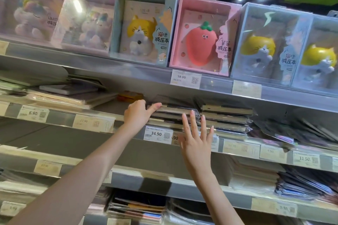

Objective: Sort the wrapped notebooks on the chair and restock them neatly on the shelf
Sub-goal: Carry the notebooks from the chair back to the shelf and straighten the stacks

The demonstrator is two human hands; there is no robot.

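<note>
Notebooks (170,115), plastic-wrapped, lie stacked flat at the front edge of the middle shelf (237,145). The left hand (136,115) has its grip pressed on the stack's left end, thumb laid along the top book; the right hand (197,140) is released, fingers spread flat before the stack's front. The books look stiff and fairly light, but the film seems slippery, so squaring them by their edges seems safest. A second stack (225,117) sits just beside.
</note>
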